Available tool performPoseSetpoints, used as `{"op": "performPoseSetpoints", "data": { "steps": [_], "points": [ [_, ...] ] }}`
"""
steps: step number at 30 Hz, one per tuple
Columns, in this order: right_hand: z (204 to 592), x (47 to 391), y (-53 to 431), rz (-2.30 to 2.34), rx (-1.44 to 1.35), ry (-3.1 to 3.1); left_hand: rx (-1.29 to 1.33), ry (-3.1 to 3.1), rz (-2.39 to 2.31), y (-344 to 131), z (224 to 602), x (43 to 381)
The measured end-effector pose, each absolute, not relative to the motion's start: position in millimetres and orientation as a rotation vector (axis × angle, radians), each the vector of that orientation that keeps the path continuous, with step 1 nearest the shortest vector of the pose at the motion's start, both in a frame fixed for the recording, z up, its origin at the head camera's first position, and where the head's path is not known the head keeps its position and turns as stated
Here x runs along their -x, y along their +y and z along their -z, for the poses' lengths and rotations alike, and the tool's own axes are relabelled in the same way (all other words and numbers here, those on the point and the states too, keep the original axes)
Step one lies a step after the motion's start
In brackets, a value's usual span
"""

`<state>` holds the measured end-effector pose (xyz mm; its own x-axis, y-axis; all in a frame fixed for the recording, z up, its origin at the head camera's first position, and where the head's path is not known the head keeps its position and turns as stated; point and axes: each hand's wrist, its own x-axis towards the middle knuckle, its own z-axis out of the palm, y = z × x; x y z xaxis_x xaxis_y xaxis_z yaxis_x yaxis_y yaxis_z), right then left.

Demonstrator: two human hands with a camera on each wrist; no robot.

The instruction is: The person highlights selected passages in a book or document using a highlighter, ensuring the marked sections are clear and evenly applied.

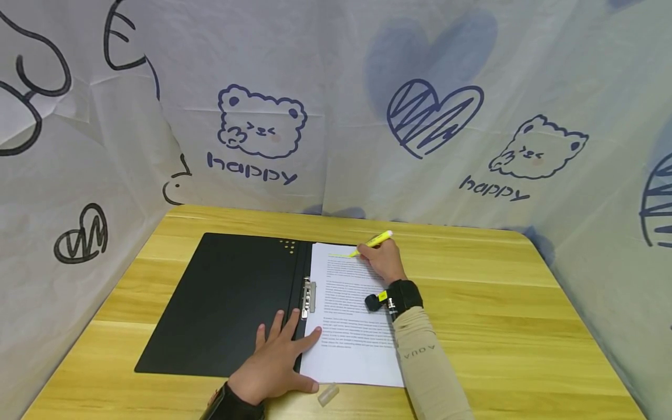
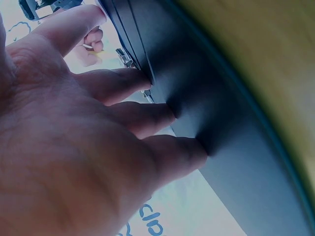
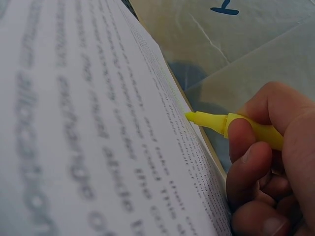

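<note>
A black clip folder (image 1: 226, 297) lies spread on the table, with printed paper (image 1: 352, 361) on its right side. My right hand (image 1: 385, 261) pinches a yellow highlighter (image 1: 379, 238), its tip at the top line of text, where a yellow streak shows to the left. In the right wrist view the highlighter (image 3: 211, 121) points at the page between thumb and fingers. Fingers spread, my left hand (image 1: 278, 359) rests across the folder's lower middle, near the paper's left edge. The left wrist view shows its straight fingers (image 2: 172, 155) touching the black cover.
A translucent cap (image 1: 328, 395) lies on the wooden table (image 1: 514, 326), just below the paper. The folder's metal clip (image 1: 308, 297) stands along the spine. White sheeting with drawings (image 1: 262, 122) hangs behind the table and at both sides.
</note>
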<state>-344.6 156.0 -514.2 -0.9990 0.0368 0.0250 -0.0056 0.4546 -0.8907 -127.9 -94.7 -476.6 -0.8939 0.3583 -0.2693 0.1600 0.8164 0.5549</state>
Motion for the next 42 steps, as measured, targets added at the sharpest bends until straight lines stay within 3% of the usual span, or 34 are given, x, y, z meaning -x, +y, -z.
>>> {"op": "performPoseSetpoints", "data": {
  "steps": [42],
  "points": [
    [506.6,341.3,158.7,-1.589,0.119,-2.664,-0.382,2.628,-0.773,-95.1,474.6,127.0]
  ]
}}
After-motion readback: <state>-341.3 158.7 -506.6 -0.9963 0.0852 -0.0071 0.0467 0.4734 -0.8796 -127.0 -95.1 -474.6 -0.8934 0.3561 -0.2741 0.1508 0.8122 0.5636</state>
